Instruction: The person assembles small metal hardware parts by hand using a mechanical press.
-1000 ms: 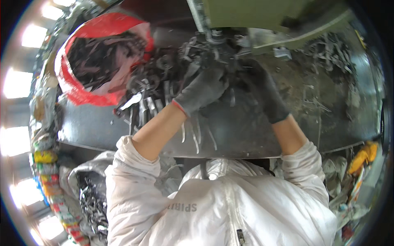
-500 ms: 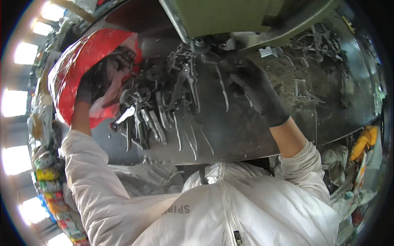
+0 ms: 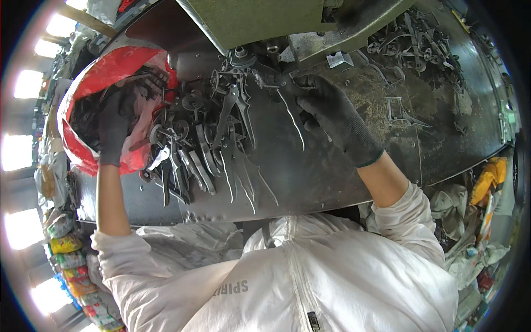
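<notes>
My left hand (image 3: 114, 124), in a dark glove, reaches into a red plastic bag (image 3: 74, 145) filled with dark metal pieces; its fingers are hidden among them. My gloved right hand (image 3: 332, 113) is closed on a plier-like metal tool (image 3: 289, 110), just under the green machine (image 3: 260, 25). One curved handle of this tool hangs free left of my fingers. The tool's upper end lies at the machine's lower fitting (image 3: 240, 52). Between my hands sits a heap of similar metal tools (image 3: 193, 152), their handles pointing toward me.
More metal parts (image 3: 412, 41) are piled at the far right of the dark metal table (image 3: 332, 182). A loose metal frame piece (image 3: 395, 110) and a small bright block (image 3: 338, 59) lie right of the machine. Sacks and a yellow wrapper (image 3: 489, 180) are beyond the right edge.
My left hand has moved down and deeper into the red bag, whose mouth now shows more of the metal pieces. My right hand stays at the tool. The whole view has shifted slightly.
</notes>
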`<state>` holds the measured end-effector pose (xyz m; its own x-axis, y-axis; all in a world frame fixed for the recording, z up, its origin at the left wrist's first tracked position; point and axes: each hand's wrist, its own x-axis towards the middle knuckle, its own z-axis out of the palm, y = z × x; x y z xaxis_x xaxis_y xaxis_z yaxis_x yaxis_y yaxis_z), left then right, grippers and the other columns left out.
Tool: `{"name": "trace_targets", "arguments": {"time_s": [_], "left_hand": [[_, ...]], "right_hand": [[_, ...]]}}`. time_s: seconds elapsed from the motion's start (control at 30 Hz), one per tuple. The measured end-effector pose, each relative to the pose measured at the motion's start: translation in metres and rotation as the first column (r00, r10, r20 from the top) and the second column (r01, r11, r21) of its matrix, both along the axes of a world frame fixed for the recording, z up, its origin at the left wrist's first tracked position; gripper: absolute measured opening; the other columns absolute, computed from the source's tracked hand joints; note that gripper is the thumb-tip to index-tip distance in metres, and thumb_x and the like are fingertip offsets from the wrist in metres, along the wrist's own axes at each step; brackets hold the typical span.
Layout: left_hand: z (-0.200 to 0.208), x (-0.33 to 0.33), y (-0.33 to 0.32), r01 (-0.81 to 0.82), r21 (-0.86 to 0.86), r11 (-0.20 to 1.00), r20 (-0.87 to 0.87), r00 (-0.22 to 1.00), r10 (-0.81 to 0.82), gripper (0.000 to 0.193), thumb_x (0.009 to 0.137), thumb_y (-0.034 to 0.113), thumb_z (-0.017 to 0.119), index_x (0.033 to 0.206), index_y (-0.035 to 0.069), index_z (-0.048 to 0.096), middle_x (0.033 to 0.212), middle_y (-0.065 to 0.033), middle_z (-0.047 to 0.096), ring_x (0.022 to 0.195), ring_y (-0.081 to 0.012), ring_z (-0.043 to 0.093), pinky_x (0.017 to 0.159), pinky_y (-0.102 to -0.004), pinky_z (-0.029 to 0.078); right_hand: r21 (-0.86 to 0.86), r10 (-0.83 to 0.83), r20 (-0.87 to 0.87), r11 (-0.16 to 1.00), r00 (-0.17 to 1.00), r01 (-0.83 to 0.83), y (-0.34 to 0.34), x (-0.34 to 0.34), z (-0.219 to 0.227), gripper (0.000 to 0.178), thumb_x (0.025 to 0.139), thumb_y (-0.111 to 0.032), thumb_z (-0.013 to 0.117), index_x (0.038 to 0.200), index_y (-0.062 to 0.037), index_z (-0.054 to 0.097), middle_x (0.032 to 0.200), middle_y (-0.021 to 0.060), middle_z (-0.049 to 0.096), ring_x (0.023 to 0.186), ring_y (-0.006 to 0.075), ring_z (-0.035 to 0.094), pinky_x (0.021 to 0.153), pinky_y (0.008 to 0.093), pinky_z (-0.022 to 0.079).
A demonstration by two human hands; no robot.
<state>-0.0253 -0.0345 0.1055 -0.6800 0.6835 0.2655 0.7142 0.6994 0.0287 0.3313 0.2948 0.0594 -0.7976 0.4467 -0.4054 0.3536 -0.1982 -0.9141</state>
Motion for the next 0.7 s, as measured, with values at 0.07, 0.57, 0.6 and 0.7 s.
{"name": "trace_targets", "arguments": {"time_s": [0.07, 0.57, 0.6, 0.7], "left_hand": [[0.010, 0.058, 0.034, 0.018, 0.039, 0.999, 0.098, 0.995, -0.021, 0.043, 0.101, 0.022, 0.056, 0.140, 0.005, 0.060, 0.135, -0.0144, 0.067, 0.118, -0.0282, 0.068, 0.096, -0.0381, 0.051], [0.004, 0.219, 0.122, -0.020, 0.220, 0.975, 0.953, 0.218, -0.211, 0.026, 0.096, 0.014, 0.065, 0.115, -0.004, 0.061, 0.086, -0.0031, 0.066, 0.069, -0.0086, 0.060, 0.063, -0.0247, 0.049], [0.001, 0.220, 0.125, -0.002, 0.224, 0.974, 0.954, 0.203, -0.219, 0.026, 0.096, 0.014, 0.065, 0.115, -0.004, 0.061, 0.086, -0.0031, 0.066, 0.069, -0.0086, 0.060, 0.063, -0.0247, 0.049], [0.000, 0.233, 0.140, -0.036, 0.280, 0.959, 0.944, 0.192, -0.268, 0.026, 0.096, 0.015, 0.066, 0.115, -0.003, 0.062, 0.084, -0.0027, 0.065, 0.069, -0.0081, 0.060, 0.063, -0.0251, 0.049]], "right_hand": [[-0.033, 0.023, -0.016, 0.999, 1.000, -0.023, 0.002, 0.000, -0.009, 0.038, 0.099, -0.011, 0.059, 0.136, -0.0043, 0.054, 0.105, 0.0033, 0.066, 0.073, 0.0057, 0.059, 0.065, 0.0223, 0.054], [-0.145, -0.048, -0.134, 0.989, 0.990, 0.028, -0.005, 0.005, -0.062, 0.034, 0.099, -0.007, 0.055, 0.133, -0.0006, 0.054, 0.089, 0.0087, 0.063, 0.067, 0.0145, 0.062, 0.055, 0.0294, 0.052], [-0.252, -0.111, -0.238, 0.966, 0.965, 0.049, -0.007, 0.008, -0.068, 0.035, 0.099, -0.005, 0.055, 0.134, -0.0018, 0.054, 0.090, 0.0088, 0.063, 0.069, 0.0149, 0.063, 0.055, 0.0298, 0.053], [-0.435, -0.245, -0.381, 0.899, 0.891, 0.061, -0.036, -0.003, -0.078, 0.038, 0.099, -0.006, 0.056, 0.137, -0.0041, 0.055, 0.094, 0.0094, 0.066, 0.074, 0.0199, 0.065, 0.063, 0.0343, 0.056]]}}
